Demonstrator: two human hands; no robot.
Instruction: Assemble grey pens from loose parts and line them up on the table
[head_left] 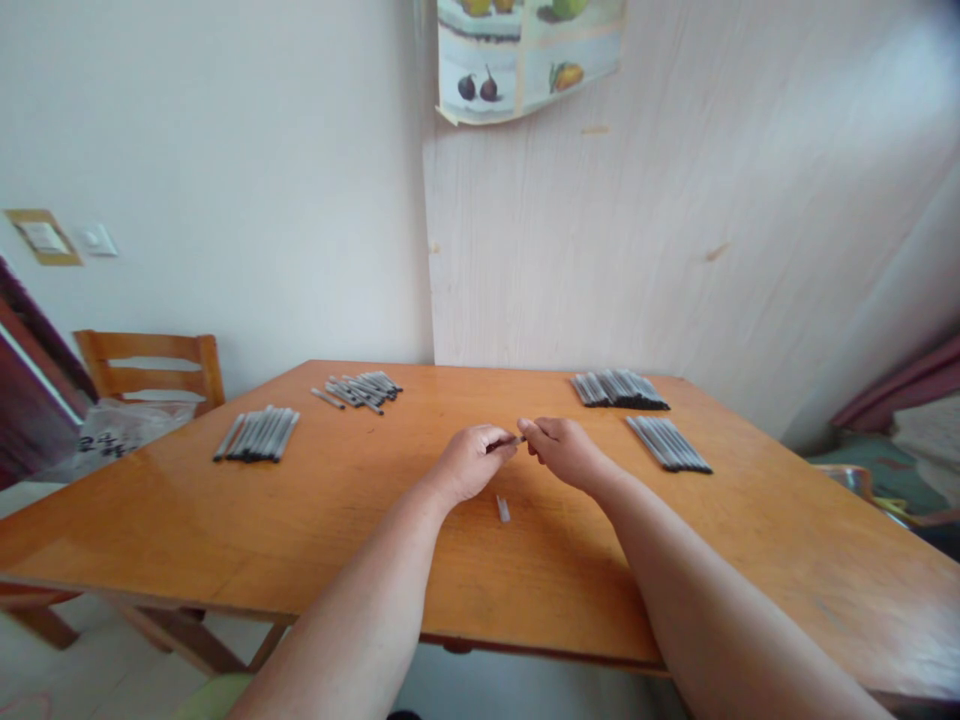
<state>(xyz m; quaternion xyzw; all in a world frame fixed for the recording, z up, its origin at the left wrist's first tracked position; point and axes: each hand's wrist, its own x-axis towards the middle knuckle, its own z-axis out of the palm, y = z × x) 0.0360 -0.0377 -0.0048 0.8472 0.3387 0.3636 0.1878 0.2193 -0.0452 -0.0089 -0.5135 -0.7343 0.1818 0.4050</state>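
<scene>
1. Fingers of the left hand [474,462] and right hand [564,450] pinch one thin pen part [513,440] between them; its long axis runs hand to hand.
2. A small cap [502,509] lies just below on the table [375,540], nearer the left hand.
3. Pen piles [259,436] sit well apart.

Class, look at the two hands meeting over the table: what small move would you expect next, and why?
Probably the right hand reaches for the small cap lying on the table just below. Both it and the left hand pinch one thin pen between them, and that loose piece lies closest.
</scene>
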